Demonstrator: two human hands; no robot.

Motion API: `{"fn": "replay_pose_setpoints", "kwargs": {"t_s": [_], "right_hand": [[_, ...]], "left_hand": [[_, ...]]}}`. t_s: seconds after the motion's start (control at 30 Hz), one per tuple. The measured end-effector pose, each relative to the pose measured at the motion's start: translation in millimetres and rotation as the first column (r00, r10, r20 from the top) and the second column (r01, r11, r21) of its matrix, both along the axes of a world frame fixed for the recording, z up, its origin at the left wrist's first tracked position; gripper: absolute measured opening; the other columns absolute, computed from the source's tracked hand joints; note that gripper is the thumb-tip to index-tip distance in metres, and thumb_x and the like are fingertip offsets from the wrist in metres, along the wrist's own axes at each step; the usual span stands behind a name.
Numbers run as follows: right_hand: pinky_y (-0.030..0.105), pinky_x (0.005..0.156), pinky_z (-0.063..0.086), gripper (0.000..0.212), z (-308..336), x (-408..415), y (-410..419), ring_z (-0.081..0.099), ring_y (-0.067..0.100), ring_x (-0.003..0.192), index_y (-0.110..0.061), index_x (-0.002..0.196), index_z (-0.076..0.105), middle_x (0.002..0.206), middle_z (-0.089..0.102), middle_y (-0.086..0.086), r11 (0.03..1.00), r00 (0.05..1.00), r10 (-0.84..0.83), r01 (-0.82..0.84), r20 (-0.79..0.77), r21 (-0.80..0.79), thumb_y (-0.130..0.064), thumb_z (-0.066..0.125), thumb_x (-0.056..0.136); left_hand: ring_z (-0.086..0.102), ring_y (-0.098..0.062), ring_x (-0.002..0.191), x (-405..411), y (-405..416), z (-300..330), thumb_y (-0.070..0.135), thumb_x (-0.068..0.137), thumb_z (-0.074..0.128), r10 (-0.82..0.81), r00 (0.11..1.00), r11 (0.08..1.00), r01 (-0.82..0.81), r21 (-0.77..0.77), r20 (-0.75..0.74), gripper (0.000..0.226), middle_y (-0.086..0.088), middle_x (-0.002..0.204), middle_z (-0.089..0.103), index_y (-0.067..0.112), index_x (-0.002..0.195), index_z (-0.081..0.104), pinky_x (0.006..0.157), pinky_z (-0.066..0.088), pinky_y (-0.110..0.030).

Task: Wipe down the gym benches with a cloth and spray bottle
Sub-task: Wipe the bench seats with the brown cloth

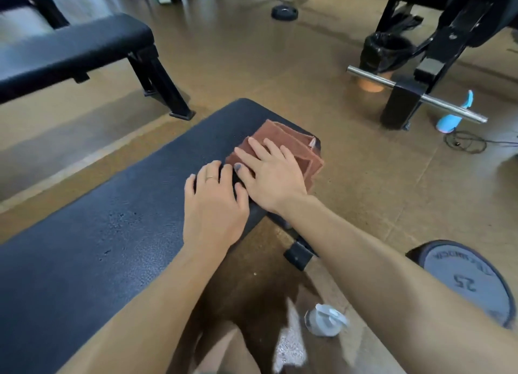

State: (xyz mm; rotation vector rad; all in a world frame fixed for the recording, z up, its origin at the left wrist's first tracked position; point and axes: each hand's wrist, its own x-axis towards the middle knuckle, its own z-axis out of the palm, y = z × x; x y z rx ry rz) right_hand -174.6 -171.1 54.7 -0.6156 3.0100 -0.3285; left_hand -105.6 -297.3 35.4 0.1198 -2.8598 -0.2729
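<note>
While the right hand point(269, 174) presses flat on the folded cloth point(283, 146) at the bench point(112, 222) end, left hand point(214, 202) open beside it, wiping proceeds; next likely a stroke along the pad.

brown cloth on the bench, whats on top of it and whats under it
The right hand lies flat on the brown cloth, fingers straight. The cloth sits on the black bench pad near its end; the pad beneath it is hidden. The left hand rests on the pad beside it.

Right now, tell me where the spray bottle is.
In the head view, the spray bottle stands on the floor at lower right, beside the near bench, under the right forearm, just left of the 25 weight plate.
</note>
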Motion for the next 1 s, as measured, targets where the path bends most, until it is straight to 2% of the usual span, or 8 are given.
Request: {"fn": "replay_pose_setpoints", "kwargs": {"t_s": [0.07,0.13,0.27,0.4,0.67,0.83,0.9,1.0], "right_hand": [[0.046,0.127,0.008,0.052,7,-6,5,0.008,0.022,0.158,-0.037,0.160,0.026,0.171,0.014,-0.004,0.999,0.997,0.038,-0.037,0.063,-0.024,-0.044,0.018,0.109],[0.043,0.127,0.009,0.051,14,-10,17,0.009,0.020,0.158,-0.037,0.160,0.026,0.171,0.014,-0.005,0.994,0.991,0.103,-0.101,0.084,-0.028,-0.042,0.019,0.110],[0.042,0.127,0.010,0.050,11,-9,31,0.010,0.019,0.158,-0.040,0.160,0.025,0.171,0.015,-0.007,0.980,0.980,0.200,-0.200,0.023,0.017,-0.044,0.022,0.110],[0.045,0.128,0.009,0.050,5,-17,28,0.009,0.019,0.158,-0.043,0.160,0.022,0.171,0.014,-0.008,0.976,0.978,0.209,-0.207,-0.027,0.066,-0.045,0.019,0.110],[0.049,0.127,0.005,0.050,5,-76,1,0.004,0.017,0.158,-0.046,0.160,0.017,0.172,0.008,-0.008,0.948,0.950,0.308,-0.312,0.054,0.065,-0.044,0.016,0.110],[0.049,0.127,0.004,0.051,4,-111,-24,0.004,0.018,0.158,-0.045,0.160,0.016,0.172,0.008,-0.007,0.935,0.939,0.341,-0.344,0.044,0.089,-0.044,0.013,0.110],[0.051,0.126,0.004,0.051,6,-114,-28,0.004,0.018,0.158,-0.045,0.161,0.016,0.172,0.007,-0.008,0.934,0.938,0.342,-0.345,0.046,0.095,-0.044,0.013,0.109],[0.057,0.125,0.005,0.052,5,-98,-18,0.004,0.020,0.158,-0.044,0.161,0.015,0.172,0.006,-0.008,0.938,0.944,0.330,-0.331,0.021,0.101,-0.043,0.016,0.109]], "left_hand": [[0.050,-0.027,0.135,0,1,0,0.037,0.102,0.029,0.006,1.000,1.000,-0.006,-0.010,0.006,0.051,-0.009,0.145,0.057,0.014,0.137,0.057,0.118,0.033,-0.049],[0.049,-0.028,0.136,-1,2,0,0.037,0.101,0.030,0.002,1.000,1.000,-0.002,-0.021,0.017,0.051,-0.010,0.146,0.055,0.013,0.138,0.057,0.118,0.033,-0.050],[0.047,-0.028,0.140,0,2,0,0.037,0.101,0.031,0.021,0.999,1.000,-0.021,-0.014,0.034,0.053,-0.010,0.150,0.053,0.012,0.141,0.056,0.121,0.031,-0.051],[0.044,-0.026,0.144,-1,3,-1,0.039,0.102,0.032,0.030,0.997,0.999,-0.029,-0.016,0.065,0.054,-0.008,0.153,0.051,0.015,0.145,0.053,0.124,0.028,-0.049],[0.038,-0.021,0.146,-3,4,0,0.042,0.101,0.032,0.061,0.994,0.998,-0.062,0.006,0.089,0.056,-0.003,0.156,0.047,0.019,0.148,0.050,0.125,0.021,-0.044],[0.043,-0.022,0.142,-1,4,-3,0.042,0.099,0.034,0.060,0.997,0.998,-0.061,0.018,0.045,0.055,-0.003,0.152,0.051,0.019,0.145,0.054,0.123,0.029,-0.044],[0.044,-0.023,0.142,-3,3,-3,0.043,0.098,0.034,0.050,0.998,0.998,-0.051,0.020,0.046,0.057,-0.004,0.152,0.051,0.018,0.145,0.054,0.122,0.030,-0.046],[0.037,-0.021,0.146,-2,4,-4,0.047,0.098,0.030,0.043,0.996,0.999,-0.045,0.022,0.076,0.062,-0.002,0.156,0.045,0.019,0.150,0.049,0.125,0.023,-0.045]]}}
